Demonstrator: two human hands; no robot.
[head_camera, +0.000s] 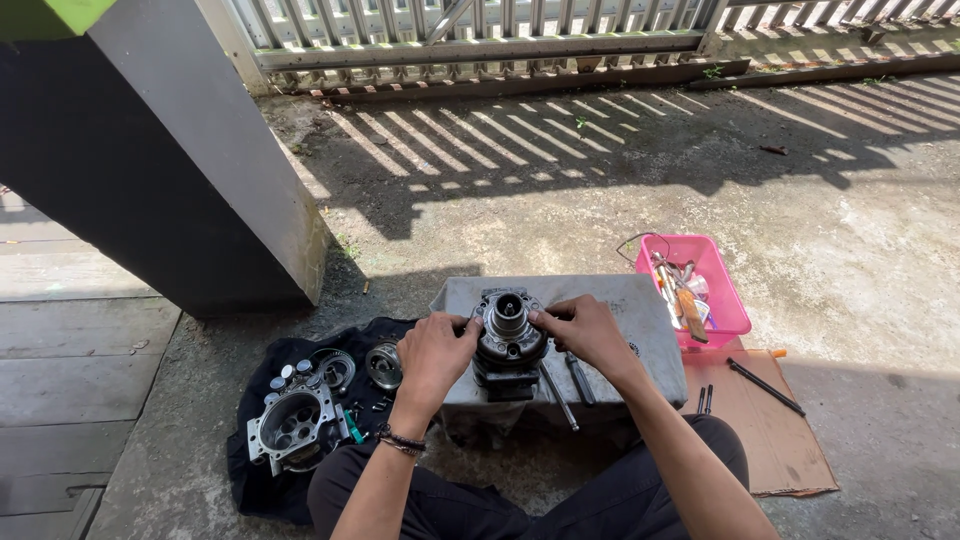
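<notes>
- Dark cast-metal housing (508, 348) stands upright at the middle of a grey block that serves as the bench (640, 305), directly in front of the seated person.
- Its long axis runs vertical: a bright round hub (507, 312) with a central bore points straight up toward the camera, and the darker, wider body sits below it on the bench.
- Left hand (437, 350) lies on the housing's left side, fingers curled against the rim just under the hub; it grips the housing rather than lying slack.
- Right hand (582, 330) mirrors it on the right side, fingertips pressed to the hub's edge, thumb side toward the person; it too is closed on the housing.
- Both hands are equally near, each touching; the housing sits between them, so neither has to reach.
- Two long tools (570, 385) lie on the bench just beside the housing's right foot, under the right wrist, with their lengths pointing toward the person.
- Pink tray (728, 290) of small tools stands to the right of the bench, apart from both hands, nearer the right one.
- Black cloth (262, 478) on the floor to the left carries a silver multi-bore casting (292, 425) and some round parts (383, 365), nearer the left hand but not touched.
- Cardboard sheet (765, 430) at right holds a thin rod (765, 387).
</notes>
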